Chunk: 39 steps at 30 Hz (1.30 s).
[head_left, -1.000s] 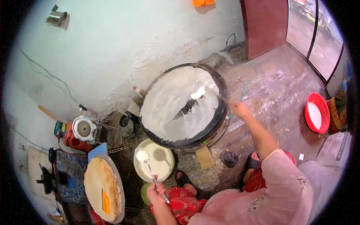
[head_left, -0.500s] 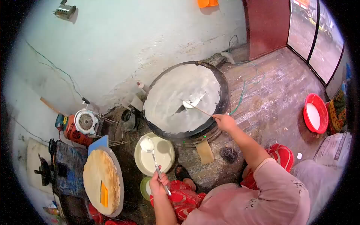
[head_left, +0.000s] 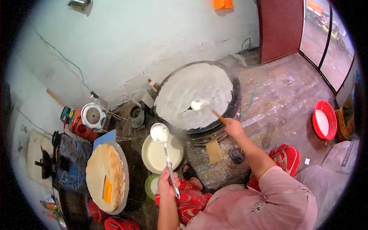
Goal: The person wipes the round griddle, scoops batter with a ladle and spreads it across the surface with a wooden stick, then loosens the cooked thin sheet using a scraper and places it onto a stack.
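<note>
My left hand [head_left: 167,181] is closed around the handle of a metal ladle [head_left: 159,133]. White batter coats the ladle's bowl, which is held above a pale tub of batter [head_left: 146,157]. My right hand [head_left: 233,127] grips a thin wooden batter spreader [head_left: 219,116] at the griddle's near right edge; its far end is blurred. Across the round black griddle [head_left: 235,99] lies a wide, thin sheet of batter [head_left: 195,84]. A thicker white pool [head_left: 199,104] sits near its middle, beside a small dark gap.
To the left, a stack of flat pancakes [head_left: 97,168] carries an orange-and-yellow scraper [head_left: 107,190]. A small blower [head_left: 92,115] stands behind it. A green bowl [head_left: 150,186] is beside my leg. On the right floor rests a red basin [head_left: 324,119] with white contents.
The ladle has risen and moved toward the griddle. The spreader has shifted, and the dark gap in the batter looks smaller under a thicker white pool. The whole view has shifted slightly.
</note>
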Available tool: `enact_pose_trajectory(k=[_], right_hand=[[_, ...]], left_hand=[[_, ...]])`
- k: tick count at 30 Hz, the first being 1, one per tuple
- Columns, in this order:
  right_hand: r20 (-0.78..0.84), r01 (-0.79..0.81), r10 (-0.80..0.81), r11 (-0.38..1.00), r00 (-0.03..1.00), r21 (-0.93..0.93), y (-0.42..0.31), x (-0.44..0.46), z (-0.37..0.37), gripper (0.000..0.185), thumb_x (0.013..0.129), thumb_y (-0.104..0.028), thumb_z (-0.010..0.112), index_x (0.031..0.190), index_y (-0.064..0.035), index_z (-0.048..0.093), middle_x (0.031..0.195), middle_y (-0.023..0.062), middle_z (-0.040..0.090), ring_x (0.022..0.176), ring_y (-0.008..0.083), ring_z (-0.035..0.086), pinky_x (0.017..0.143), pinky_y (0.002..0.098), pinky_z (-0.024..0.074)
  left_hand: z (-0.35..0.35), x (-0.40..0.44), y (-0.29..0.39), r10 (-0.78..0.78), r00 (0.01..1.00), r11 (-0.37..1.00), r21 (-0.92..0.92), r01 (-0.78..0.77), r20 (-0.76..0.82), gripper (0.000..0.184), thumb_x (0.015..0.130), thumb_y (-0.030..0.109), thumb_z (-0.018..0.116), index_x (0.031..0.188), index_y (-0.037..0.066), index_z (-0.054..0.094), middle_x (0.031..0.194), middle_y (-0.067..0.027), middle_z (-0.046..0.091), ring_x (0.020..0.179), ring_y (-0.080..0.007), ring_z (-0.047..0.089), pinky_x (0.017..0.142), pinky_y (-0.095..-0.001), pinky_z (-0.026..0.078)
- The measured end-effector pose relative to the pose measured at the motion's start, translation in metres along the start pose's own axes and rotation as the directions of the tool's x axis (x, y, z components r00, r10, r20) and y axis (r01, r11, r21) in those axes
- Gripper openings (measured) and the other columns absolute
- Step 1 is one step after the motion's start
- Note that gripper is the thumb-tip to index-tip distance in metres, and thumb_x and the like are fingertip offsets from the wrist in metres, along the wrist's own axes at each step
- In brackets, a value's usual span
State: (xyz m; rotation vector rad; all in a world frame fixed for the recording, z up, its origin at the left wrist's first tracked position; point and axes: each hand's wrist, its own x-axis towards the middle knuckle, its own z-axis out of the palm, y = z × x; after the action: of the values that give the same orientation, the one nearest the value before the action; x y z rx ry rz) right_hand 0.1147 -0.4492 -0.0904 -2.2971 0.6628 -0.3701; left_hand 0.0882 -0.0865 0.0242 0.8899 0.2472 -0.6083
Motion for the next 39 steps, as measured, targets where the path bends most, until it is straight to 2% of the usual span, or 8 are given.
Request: enact_pose_trajectory(k=[17, 26, 27, 30, 32, 33, 34, 39], right_hand=[[0.051, -0.006, -0.008, 0.964, 0.999, 0.266, -0.028, -0.038, 0.060, 0.023, 0.087, -0.018, 0.048, 0.103, -0.0057, 0.059, 0.078, 0.0178, 0.063, 0.066, 0.0310, 0.062, 0.061, 0.0388, 0.0487], [0.029, -0.081, 0.078, 0.989, 0.997, 0.126, -0.042, -0.055, 0.083, 0.026, 0.089, -0.016, 0.046, 0.111, -0.0061, 0.056, 0.064, 0.0108, 0.061, 0.057, 0.0187, 0.062, 0.054, 0.0338, 0.0479], [0.174, -0.196, 0.142, 0.915, 0.975, 0.353, -0.052, -0.055, 0.083, 0.026, 0.089, -0.017, 0.046, 0.111, -0.0068, 0.057, 0.063, 0.0091, 0.061, 0.055, 0.0163, 0.061, 0.051, 0.0319, 0.0470], [0.364, -0.368, 0.177, 0.738, 0.914, 0.565, -0.071, -0.052, 0.054, 0.027, 0.090, -0.020, 0.048, 0.111, -0.0086, 0.059, 0.062, 0.0049, 0.060, 0.046, 0.0113, 0.055, 0.045, 0.0267, 0.0442], [-0.031, 0.083, -0.077, 0.897, 0.997, 0.433, -0.050, -0.044, 0.054, 0.026, 0.090, -0.020, 0.049, 0.111, -0.0081, 0.059, 0.062, 0.0028, 0.060, 0.045, 0.0108, 0.054, 0.045, 0.0254, 0.0439], [-0.010, -0.003, 0.010, 0.845, 1.000, 0.534, -0.058, -0.043, 0.036, 0.026, 0.089, -0.020, 0.051, 0.111, -0.0085, 0.059, 0.065, 0.0026, 0.060, 0.049, 0.0091, 0.055, 0.047, 0.0253, 0.0446], [0.065, -0.135, 0.122, 0.752, 0.990, 0.645, -0.064, -0.037, 0.020, 0.026, 0.086, -0.018, 0.051, 0.109, -0.0116, 0.061, 0.080, 0.0128, 0.065, 0.066, 0.0261, 0.062, 0.062, 0.0342, 0.0484], [-0.072, -0.108, 0.131, 0.960, 0.989, 0.260, -0.033, -0.015, 0.039, 0.032, 0.088, -0.025, 0.047, 0.117, -0.0137, 0.055, 0.088, 0.0171, 0.063, 0.077, 0.0344, 0.061, 0.067, 0.0410, 0.0482]], left_hand=[[0.075, 0.086, -0.021, 0.080, 0.987, 0.934, 0.356, -0.024, -0.142, 0.011, 0.090, 0.015, 0.039, 0.092, 0.007, 0.046, 0.061, -0.0078, 0.048, 0.039, -0.0150, 0.042, 0.032, -0.0280, 0.035], [0.085, 0.159, -0.047, 0.129, 0.968, 0.839, 0.544, 0.008, -0.214, 0.024, 0.088, 0.012, 0.034, 0.108, 0.007, 0.046, 0.061, -0.0052, 0.044, 0.041, -0.0129, 0.041, 0.034, -0.0258, 0.035], [0.087, 0.159, -0.046, 0.128, 0.968, 0.839, 0.545, 0.010, -0.214, 0.024, 0.088, 0.012, 0.034, 0.108, 0.007, 0.046, 0.061, -0.0052, 0.044, 0.041, -0.0129, 0.041, 0.034, -0.0258, 0.035], [0.087, 0.159, -0.039, 0.090, 0.962, 0.909, 0.416, 0.026, -0.257, 0.022, 0.090, 0.014, 0.035, 0.107, 0.006, 0.047, 0.063, -0.0046, 0.045, 0.042, -0.0116, 0.040, 0.035, -0.0245, 0.034], [0.068, 0.155, -0.011, -0.259, 0.965, 0.939, -0.242, 0.244, -0.031, 0.023, 0.091, 0.016, 0.037, 0.108, 0.004, 0.046, 0.063, -0.0028, 0.044, 0.044, -0.0103, 0.039, 0.035, -0.0247, 0.033], [0.062, 0.146, 0.001, -0.307, 0.934, 0.785, -0.506, 0.356, 0.180, 0.023, 0.091, 0.015, 0.039, 0.109, 0.003, 0.045, 0.064, -0.0011, 0.043, 0.046, -0.0093, 0.039, 0.036, -0.0244, 0.033], [0.059, 0.133, 0.009, -0.229, 0.848, 0.615, -0.604, 0.507, 0.478, 0.031, 0.090, 0.011, 0.038, 0.121, 0.003, 0.038, 0.065, 0.0002, 0.041, 0.047, -0.0091, 0.041, 0.036, -0.0217, 0.033], [0.071, 0.091, 0.044, 0.048, 0.758, 0.533, -0.659, 0.532, 0.651, 0.048, 0.090, 0.004, 0.036, 0.135, -0.002, 0.019, 0.066, -0.0021, 0.044, 0.050, -0.0110, 0.048, 0.038, -0.0214, 0.043]])
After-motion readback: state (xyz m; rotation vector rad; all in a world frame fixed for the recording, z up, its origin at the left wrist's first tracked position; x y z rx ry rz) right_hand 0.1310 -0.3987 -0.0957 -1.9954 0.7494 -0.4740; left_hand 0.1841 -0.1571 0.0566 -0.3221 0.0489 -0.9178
